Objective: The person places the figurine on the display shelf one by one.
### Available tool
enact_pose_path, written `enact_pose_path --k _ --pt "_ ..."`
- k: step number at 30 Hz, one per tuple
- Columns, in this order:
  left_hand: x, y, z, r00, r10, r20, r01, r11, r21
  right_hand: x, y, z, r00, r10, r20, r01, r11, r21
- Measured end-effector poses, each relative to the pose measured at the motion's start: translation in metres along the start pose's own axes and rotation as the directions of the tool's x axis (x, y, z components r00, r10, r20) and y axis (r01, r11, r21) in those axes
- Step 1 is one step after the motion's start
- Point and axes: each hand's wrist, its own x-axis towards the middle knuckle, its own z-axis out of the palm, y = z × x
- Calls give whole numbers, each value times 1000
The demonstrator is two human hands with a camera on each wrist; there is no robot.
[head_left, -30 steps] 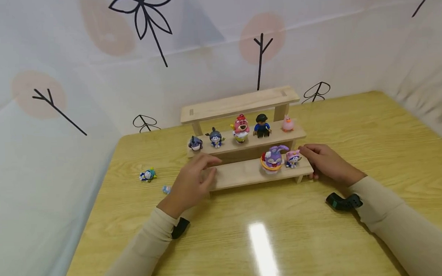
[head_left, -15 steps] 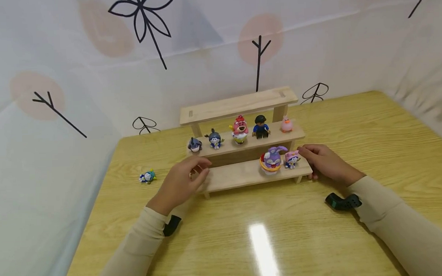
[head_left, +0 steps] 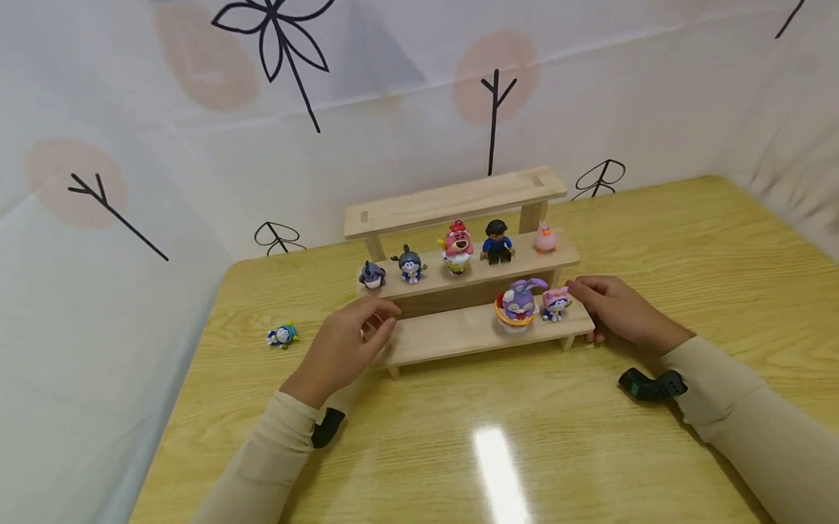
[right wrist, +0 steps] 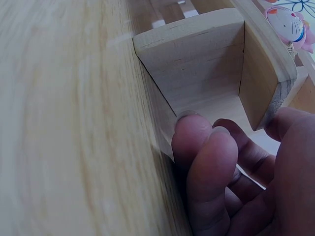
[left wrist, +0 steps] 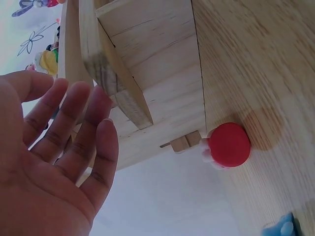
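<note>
A three-tier wooden display stand (head_left: 457, 332) stands on the table with small toy figures on its lower two tiers. At the left end of the bottom board, my left hand (head_left: 342, 346) has loosely bent fingers, a fingertip (left wrist: 102, 101) against the board's end in the left wrist view. My right hand (head_left: 622, 313) holds the opposite end, with its thumb at the board's edge and its other fingers (right wrist: 211, 157) curled low. Beside that hand sit a pink-hooded figure (head_left: 555, 303) and a purple rabbit figure (head_left: 517, 309).
The middle tier bears a grey donkey figure (head_left: 372, 274), a dark-haired figure (head_left: 409, 265), a pink bear (head_left: 457, 247), a figure in a black cap (head_left: 497, 242) and a pink bird (head_left: 545, 238). A green-hatted figure (head_left: 282, 335) lies at left. The left wrist view shows a red round base (left wrist: 230, 145).
My left hand has drawn left from over the bottom board to its end, hiding a small light-blue figure in the head view. The right hand stays at the right end.
</note>
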Motion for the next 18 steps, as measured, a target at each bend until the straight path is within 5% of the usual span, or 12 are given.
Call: enact_pose_path --k 18 --pt "-3 1 6 999 -16 33 15 1000 22 -1 1 0 1000 8 -8 -8 1000 -13"
